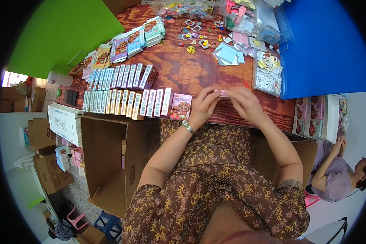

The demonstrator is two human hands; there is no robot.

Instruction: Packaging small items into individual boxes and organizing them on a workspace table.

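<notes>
Close to the table's front edge, both hands meet at a small pink box [222, 93], seen nearly edge-on. My left hand [203, 106] is closed on its left end with thumb and fingers. At its right end, the fingers of my right hand [248, 105] are bent together and partly hide it. Just left of my left hand, a pink printed box [180, 106] leans with its front facing up. It ends a row of upright pink and white boxes [156, 102].
Behind that row stand purple boxes [128, 76]. Stacked flat cartons [135, 40] lie farther back. Small toy parts, light blue cards [227, 54] and a tray of white pieces [268, 79] cover the far right. An open cardboard box [110, 162] stands below the table's left edge.
</notes>
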